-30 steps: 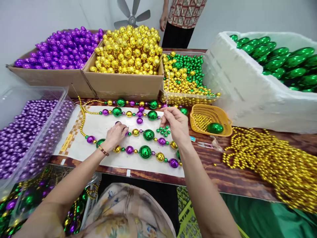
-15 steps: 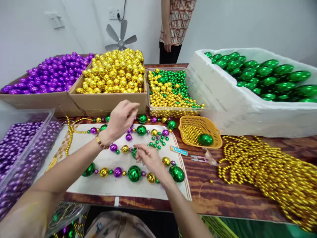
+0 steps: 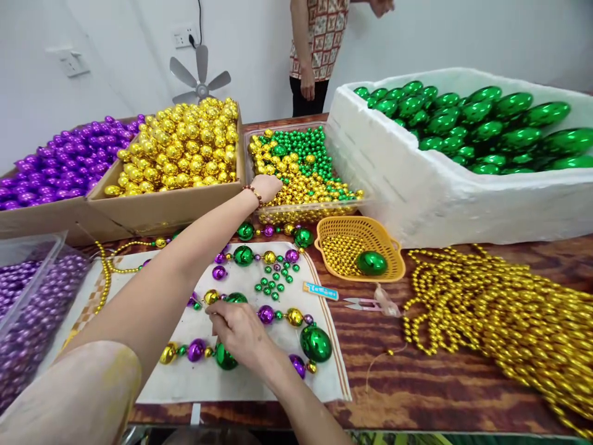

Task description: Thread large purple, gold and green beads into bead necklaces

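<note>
A beadwork workshop: the wooden counter [image 3: 440, 395] carries a bead garland [image 3: 316, 343], thread snips [image 3: 368, 304] and gold beads [image 3: 185, 148] (boxed in bulk).

Along a white wall [image 3: 120, 37], we see a grey-bladed fan [image 3: 201, 91] below a socket [image 3: 180, 37] with a black plug [image 3: 191, 41] and cord [image 3: 201, 15], a wall plate [image 3: 67, 63] farther left, and a standing person [image 3: 320, 52] in a patterned top [image 3: 328, 31] and dark trousers [image 3: 320, 99], one arm [image 3: 301, 34] hanging.

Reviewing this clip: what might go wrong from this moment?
The left hand is at a tray of mixed gold and green beads, so it might pick up both colours. Loose green beads lie on the cloth beyond the right hand; a nudge could set them rolling. Larger gold beads heaped above their box might spill if bumped.
</note>
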`<state>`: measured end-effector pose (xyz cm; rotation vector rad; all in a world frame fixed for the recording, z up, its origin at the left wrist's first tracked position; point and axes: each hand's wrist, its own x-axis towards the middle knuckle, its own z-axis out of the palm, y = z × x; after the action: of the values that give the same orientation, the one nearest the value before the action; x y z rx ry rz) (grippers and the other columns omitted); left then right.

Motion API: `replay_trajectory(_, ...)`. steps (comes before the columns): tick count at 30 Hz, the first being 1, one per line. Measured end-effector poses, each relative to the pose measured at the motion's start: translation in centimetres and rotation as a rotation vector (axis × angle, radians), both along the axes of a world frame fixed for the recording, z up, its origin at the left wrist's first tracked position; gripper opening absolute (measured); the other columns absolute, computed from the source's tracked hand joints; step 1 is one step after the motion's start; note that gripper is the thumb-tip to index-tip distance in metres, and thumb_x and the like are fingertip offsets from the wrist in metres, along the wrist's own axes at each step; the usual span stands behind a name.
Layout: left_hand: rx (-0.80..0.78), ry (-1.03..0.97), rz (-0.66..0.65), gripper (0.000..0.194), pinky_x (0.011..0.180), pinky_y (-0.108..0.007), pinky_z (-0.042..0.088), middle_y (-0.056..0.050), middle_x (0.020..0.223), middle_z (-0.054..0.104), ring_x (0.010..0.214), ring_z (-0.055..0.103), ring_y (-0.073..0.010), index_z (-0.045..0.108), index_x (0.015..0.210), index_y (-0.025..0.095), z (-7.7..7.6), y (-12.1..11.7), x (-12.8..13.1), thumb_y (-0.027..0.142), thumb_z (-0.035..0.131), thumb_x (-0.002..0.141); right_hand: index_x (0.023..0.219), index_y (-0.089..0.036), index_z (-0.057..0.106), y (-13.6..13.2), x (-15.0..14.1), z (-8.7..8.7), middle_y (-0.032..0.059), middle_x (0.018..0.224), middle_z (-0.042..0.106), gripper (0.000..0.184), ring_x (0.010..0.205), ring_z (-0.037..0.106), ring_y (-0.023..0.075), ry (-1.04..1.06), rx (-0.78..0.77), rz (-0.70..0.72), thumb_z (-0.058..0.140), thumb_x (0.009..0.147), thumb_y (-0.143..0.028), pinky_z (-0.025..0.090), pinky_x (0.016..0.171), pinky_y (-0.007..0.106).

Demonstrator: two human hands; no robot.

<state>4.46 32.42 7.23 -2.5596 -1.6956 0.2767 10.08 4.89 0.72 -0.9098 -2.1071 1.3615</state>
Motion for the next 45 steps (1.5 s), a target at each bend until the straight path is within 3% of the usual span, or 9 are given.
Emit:
replay_trajectory(9, 0.035, -0.087, -0.008, 0.037, 0.094, -0.042, 0.049, -0.022, 0.118, 0.068, 0.113, 0.065, -0.0311, 0.070, 0.114, 0.010, -0.3, -0.9, -0.7, 0.001, 0.046, 0.088, 0.104, -0.017, 0.076, -0.3, -0.5, -0.1, 0.0014, 0.071, 0.069, 0.030, 0.064, 0.063, 0.0141, 0.008, 0.001, -0.023, 0.049, 0.093, -0.011, 0.043, 0.063, 0.021)
replay_trajectory(13, 0.102, -0.251, -0.001, 0.032, 0.092, -0.038, 0.049, -0.020, 0.118, 0.066, 0.109, 0.064, -0.0274, 0.065, 0.116, 0.008, 1.2, -1.3, -1.4, 0.007, 0.047, 0.090, 0.103, -0.019, 0.076, -0.5, -0.7, -0.2, -0.0006, 0.067, 0.066, 0.032, 0.061, 0.062, 0.0124, 0.015, -0.017, -0.052, 0.047, 0.093, -0.010, 0.044, 0.063, 0.020)
replay_trajectory(15, 0.109, -0.513, 0.011, 0.024, 0.091, -0.035, 0.048, -0.015, 0.107, 0.068, 0.102, 0.064, -0.0234, 0.066, 0.107, 0.010, 2.7, -2.6, -1.9, 0.009, 0.053, 0.087, 0.103, -0.020, 0.076, -0.4, -0.9, -0.2, -0.0009, 0.067, 0.066, 0.032, 0.058, 0.062, 0.0115, 0.024, -0.049, -0.067, 0.046, 0.094, -0.011, 0.045, 0.060, 0.019)
replay_trajectory(17, 0.025, -0.903, 0.015, 0.018, 0.085, -0.033, 0.050, -0.009, 0.095, 0.068, 0.088, 0.064, -0.0187, 0.065, 0.101, 0.012, 4.3, -5.2, -2.9, 0.010, 0.059, 0.085, 0.105, -0.020, 0.074, -0.3, -1.0, -0.4, -0.0006, 0.068, 0.067, 0.031, 0.056, 0.063, 0.0112, 0.045, -0.109, -0.092, 0.045, 0.094, -0.015, 0.047, 0.057, 0.019)
replay_trajectory(21, -0.290, -1.660, 0.040, 0.011, 0.075, -0.028, 0.051, -0.003, 0.085, 0.065, 0.072, 0.063, -0.0112, 0.066, 0.098, 0.017, 5.7, -13.3, -7.0, 0.021, 0.063, 0.088, 0.100, -0.017, 0.071, -0.2, -1.1, -1.1, 0.0001, 0.066, 0.067, 0.026, 0.055, 0.067, 0.0131, 0.140, -0.237, -0.193, 0.047, 0.093, -0.023, 0.050, 0.054, 0.020)
replay_trajectory(26, -0.422, -2.153, 0.327, 0.019, 0.073, -0.025, 0.054, -0.004, 0.087, 0.069, 0.071, 0.065, -0.0091, 0.072, 0.104, 0.016, 2.8, -22.7, -13.7, 0.026, 0.061, 0.093, 0.093, -0.016, 0.070, -0.8, -0.8, -1.4, -0.0002, 0.062, 0.064, 0.026, 0.050, 0.065, 0.0146, 0.283, -0.230, -0.360, 0.055, 0.091, -0.037, 0.051, 0.050, 0.023)
replay_trajectory(30, -0.352, -2.328, 0.501, 0.020, 0.079, -0.026, 0.057, -0.005, 0.087, 0.070, 0.079, 0.069, -0.0119, 0.072, 0.108, 0.016, -0.1, -26.5, -16.8, 0.023, 0.064, 0.092, 0.093, -0.017, 0.073, -1.8, -1.2, -0.6, -0.0021, 0.057, 0.060, 0.025, 0.046, 0.058, 0.0137, 0.344, -0.155, -0.443, 0.060, 0.090, -0.038, 0.048, 0.046, 0.024)
replay_trajectory(36, -0.323, -2.440, 0.609, 0.011, 0.097, -0.039, 0.057, -0.006, 0.090, 0.073, 0.088, 0.073, -0.0172, 0.072, 0.097, 0.014, -2.2, -28.4, -17.8, 0.015, 0.068, 0.088, 0.093, -0.020, 0.076, -3.1, -2.0, 0.1, -0.0034, 0.052, 0.054, 0.022, 0.043, 0.051, 0.0125, 0.318, -0.027, -0.412, 0.061, 0.092, -0.036, 0.042, 0.042, 0.024)
replay_trajectory(45, -0.329, -2.444, 0.643, 0.013, 0.093, -0.039, 0.059, -0.006, 0.087, 0.075, 0.084, 0.075, -0.0169, 0.073, 0.099, 0.015, -2.4, -28.4, -17.6, 0.013, 0.065, 0.089, 0.096, -0.021, 0.078, -3.3, -1.5, -0.2, -0.0032, 0.053, 0.052, 0.023, 0.043, 0.045, 0.0112, 0.238, 0.020, -0.404, 0.060, 0.093, -0.035, 0.036, 0.041, 0.023)
